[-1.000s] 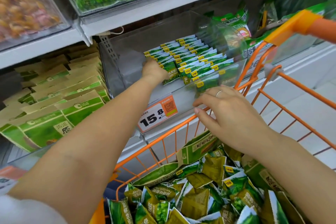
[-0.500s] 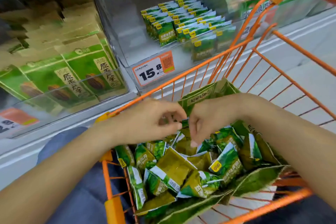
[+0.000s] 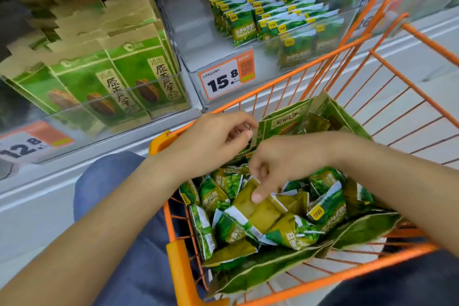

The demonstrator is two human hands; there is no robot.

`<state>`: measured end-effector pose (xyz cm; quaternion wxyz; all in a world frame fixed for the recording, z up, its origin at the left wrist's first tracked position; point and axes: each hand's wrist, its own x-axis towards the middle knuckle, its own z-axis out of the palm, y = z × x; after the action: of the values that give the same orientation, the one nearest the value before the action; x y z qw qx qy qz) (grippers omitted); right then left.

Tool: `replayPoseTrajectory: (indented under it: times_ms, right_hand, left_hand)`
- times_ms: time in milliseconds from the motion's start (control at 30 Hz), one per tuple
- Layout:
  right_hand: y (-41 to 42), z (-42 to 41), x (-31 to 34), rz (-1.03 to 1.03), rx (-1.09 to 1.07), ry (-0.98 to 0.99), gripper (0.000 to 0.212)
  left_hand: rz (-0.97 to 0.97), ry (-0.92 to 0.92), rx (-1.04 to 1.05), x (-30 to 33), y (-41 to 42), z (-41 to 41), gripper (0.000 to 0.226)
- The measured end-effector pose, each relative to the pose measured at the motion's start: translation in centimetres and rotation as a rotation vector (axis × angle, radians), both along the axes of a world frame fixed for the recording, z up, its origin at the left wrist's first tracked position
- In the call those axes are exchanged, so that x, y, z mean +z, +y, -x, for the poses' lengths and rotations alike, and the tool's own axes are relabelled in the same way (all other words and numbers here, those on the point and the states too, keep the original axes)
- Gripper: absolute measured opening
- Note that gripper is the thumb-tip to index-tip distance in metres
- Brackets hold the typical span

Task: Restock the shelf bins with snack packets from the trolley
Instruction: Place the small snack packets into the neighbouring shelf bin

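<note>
Several small green and olive snack packets (image 3: 293, 231) lie heaped in a torn green outer bag (image 3: 280, 268) inside the orange wire trolley (image 3: 278, 83). My right hand (image 3: 283, 164) reaches down into the heap, thumb and fingers pinched on the top end of one olive packet (image 3: 248, 202). My left hand (image 3: 216, 141) hovers over the trolley's near-left corner with fingers loosely curled and nothing in it. Above the trolley, the clear shelf bin (image 3: 198, 40) holds upright rows of the same green packets (image 3: 273, 17) in its right part.
A 15.8 price tag (image 3: 227, 77) hangs on the bin's front. To the left, another clear bin holds tall green boxes (image 3: 104, 77) above a 12.8 tag (image 3: 24, 146). My leg in dark blue trousers (image 3: 116, 181) stands left of the trolley.
My left hand has come out of the shelf bin and down to the trolley. My right hand has dipped into the heap and taken hold of an olive packet. The view has tilted down.
</note>
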<state>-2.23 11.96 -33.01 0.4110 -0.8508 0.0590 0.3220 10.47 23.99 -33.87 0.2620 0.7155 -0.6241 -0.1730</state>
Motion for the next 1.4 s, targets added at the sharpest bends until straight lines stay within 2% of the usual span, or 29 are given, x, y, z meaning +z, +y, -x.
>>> replayPoseTrajectory:
  times_ms: [133,233,300,367,467,533,600,667,733,800,867,933,1033,1100,1167,1233,1300,1400]
  right_hand:
    - [-3.4,0.6,2.4,-0.164,-0.303,-0.032,0.013]
    - [-4.7,0.9,2.7,-0.16,-0.406,-0.046,0.015]
    - [-4.4,0.8,1.9,-0.03,-0.338,-0.002,0.022]
    - [-3.6,0.7,1.3,0.098,-0.168,0.11,0.039]
    - [-2.2,0.6,0.4,0.15,0.019,0.198,0.066]
    - [-1.9,0.4,0.3,0.18,0.054,0.164,0.065]
    - [-2.6,0.4,0.5,0.187,0.005,0.097,0.052]
    - [-3.7,0.7,1.4,0.111,-0.157,0.035,0.037]
    - [-4.7,1.1,2.6,-0.066,-0.374,-0.031,0.029]
    - [-5.1,1.4,3.3,-0.23,-0.532,-0.104,0.036]
    - [-4.9,1.4,3.8,-0.362,-0.6,-0.13,0.047]
    - [-4.5,1.3,4.0,-0.487,-0.636,-0.134,0.049]
    - [-4.1,0.8,3.9,-0.592,-0.68,-0.219,0.039]
    - [-4.0,0.5,3.5,-0.576,-0.735,-0.347,0.036]
    - [-4.2,0.4,3.1,-0.436,-0.79,-0.523,0.035]
    - [-4.1,0.5,3.0,-0.271,-0.744,-0.702,0.03]
    - [-3.6,0.5,3.1,-0.25,-0.682,-0.777,0.028]
    - [-2.9,0.4,3.2,-0.273,-0.653,-0.812,0.025]
  left_hand:
    - [0.118,0.077,0.051,0.6,0.3,0.6,0.025]
    - [0.146,0.156,0.035,1.1,0.4,1.1,0.036]
    - [0.058,0.012,-0.009,1.0,0.4,1.3,0.041]
    - [0.035,-0.075,-0.008,0.8,0.4,1.3,0.035]
    - [0.112,0.008,0.063,0.9,0.3,1.1,0.028]
    - [0.14,0.017,0.084,0.9,0.2,0.9,0.026]
    - [0.172,0.021,0.098,0.8,0.1,0.9,0.024]
    - [0.22,0.06,0.109,1.0,0.1,0.8,0.025]
    - [0.253,0.067,0.035,1.2,0.4,0.9,0.034]
    - [0.245,-0.048,-0.087,1.3,0.6,1.2,0.048]
    - [0.232,-0.183,-0.132,1.3,0.6,1.6,0.062]
    - [0.312,-0.219,-0.087,1.1,0.3,1.7,0.056]
    - [0.494,-0.066,0.079,1.3,0.2,1.3,0.04]
    - [0.51,0.059,0.206,1.9,0.2,1.0,0.033]
    - [0.462,0.254,0.332,2.2,0.0,0.8,0.03]
    - [0.424,0.416,0.44,2.5,-0.3,0.6,0.032]
    - [0.384,0.439,0.478,2.6,-0.7,0.4,0.03]
    - [0.29,0.407,0.413,3.3,-1.0,0.6,0.021]
